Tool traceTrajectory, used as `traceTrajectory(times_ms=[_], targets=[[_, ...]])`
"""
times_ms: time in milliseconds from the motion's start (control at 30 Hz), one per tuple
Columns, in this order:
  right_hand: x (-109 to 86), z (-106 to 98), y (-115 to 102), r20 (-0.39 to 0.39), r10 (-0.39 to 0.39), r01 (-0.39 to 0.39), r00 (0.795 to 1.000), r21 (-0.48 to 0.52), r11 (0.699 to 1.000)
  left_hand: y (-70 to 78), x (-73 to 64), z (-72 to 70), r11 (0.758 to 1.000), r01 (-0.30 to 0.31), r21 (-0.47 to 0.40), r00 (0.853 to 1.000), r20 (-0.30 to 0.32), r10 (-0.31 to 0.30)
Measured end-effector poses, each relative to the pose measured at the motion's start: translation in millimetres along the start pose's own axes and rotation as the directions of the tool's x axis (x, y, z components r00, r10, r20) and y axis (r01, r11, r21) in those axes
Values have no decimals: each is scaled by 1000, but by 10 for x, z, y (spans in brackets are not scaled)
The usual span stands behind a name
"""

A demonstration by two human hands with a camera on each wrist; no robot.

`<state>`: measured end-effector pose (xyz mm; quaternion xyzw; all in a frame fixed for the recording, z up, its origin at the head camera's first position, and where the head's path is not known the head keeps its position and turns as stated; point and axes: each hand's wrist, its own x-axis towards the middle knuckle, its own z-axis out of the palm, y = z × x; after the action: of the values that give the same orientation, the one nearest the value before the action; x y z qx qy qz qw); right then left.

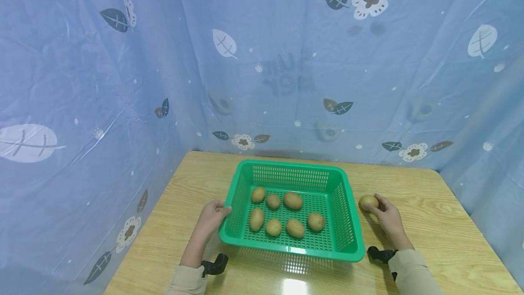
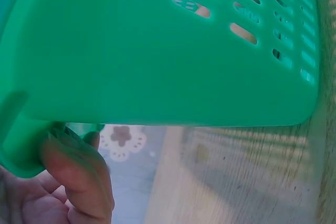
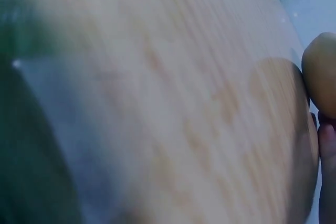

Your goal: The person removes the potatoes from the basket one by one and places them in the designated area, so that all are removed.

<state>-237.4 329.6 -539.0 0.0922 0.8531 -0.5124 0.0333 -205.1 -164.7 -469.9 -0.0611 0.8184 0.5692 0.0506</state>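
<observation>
A: Right hand [image 1: 386, 216]: what do we record?

B: We see thumb and fingers pinching one potato [image 1: 366, 201], just outside the basket's right wall. We cannot tell whether it touches the table [image 1: 413, 185].

A: What could fail there?

B: We judge the hold to be near the fingertips; a round, smooth skin could slip out and roll. If the hand moves left while low, we expect it to knock the wall.

A: And the green basket [image 1: 327, 254]?

B: We note the left hand [image 1: 213, 217] gripping its left rim [image 1: 235, 185], thumb uppermost. A hard pull there could swing or tip it.

A: Contents?

B: We count seven potatoes [image 1: 293, 200], spaced apart on the slotted floor. Tilting would probably roll them together; one dropped in from high could bounce or bruise another.
</observation>
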Motion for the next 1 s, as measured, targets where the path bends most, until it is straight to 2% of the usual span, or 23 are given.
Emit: traceTrajectory(times_ms=[167, 433, 633, 833, 1000], targets=[[-39, -36, -19, -8, -27, 27, 1000, -19, 999, -4, 4, 4, 1000, -4, 6, 1000, -1, 4], [-92, -142, -151, -69, -151, 147, 986, -64, 987, -16, 9, 7, 1000, -6, 15, 1000, -9, 6], [-135, -212, -297, -110, -248, 241, 963, -75, 968, -21, 17, 8, 1000, -12, 19, 1000, -7, 12], [-184, -241, -499, -153, -299, 292, 942, -66, 954, -19, 18, 8, 1000, -15, 12, 1000, -5, 15], [-239, -251, -679, -170, -364, 359, 916, -59, 931, -23, 11, 9, 1000, -13, 8, 1000, -3, 13]])
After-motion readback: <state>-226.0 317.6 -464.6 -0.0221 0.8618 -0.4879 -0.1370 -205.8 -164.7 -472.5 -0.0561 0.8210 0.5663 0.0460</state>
